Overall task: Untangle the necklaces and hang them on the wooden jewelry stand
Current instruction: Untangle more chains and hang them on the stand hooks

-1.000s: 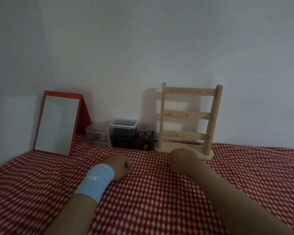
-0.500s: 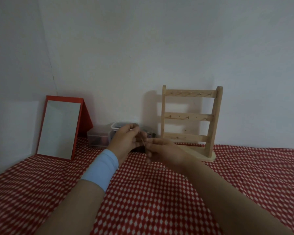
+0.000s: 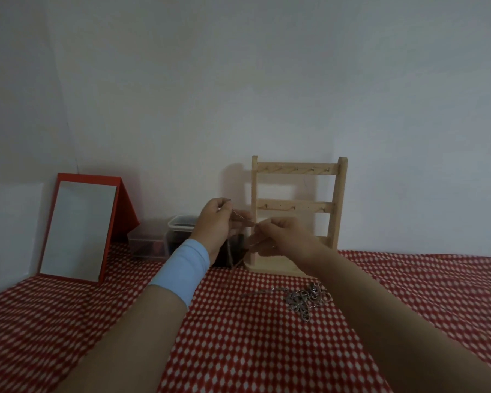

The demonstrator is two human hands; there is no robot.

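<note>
Left hand (image 3: 214, 222), right hand (image 3: 278, 236) pinch chain (image 3: 240, 221) between them.

On tablecloth (image 3: 238, 350): jewelry stand (image 3: 296, 207) at 12 o'clock, against wall (image 3: 267, 80); storage boxes (image 3: 153, 245) at 11, left of stand; mirror (image 3: 78, 228) at 10; necklaces (image 3: 306, 299) at 1, before stand.

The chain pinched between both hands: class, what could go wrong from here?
1. The left hand and right hand both pinch the chain, which seems to trail down toward the tangled heap; pulling apart may tighten knots or drag the heap.
2. The hands work just in front of the wooden stand; a jerk might knock it.
</note>
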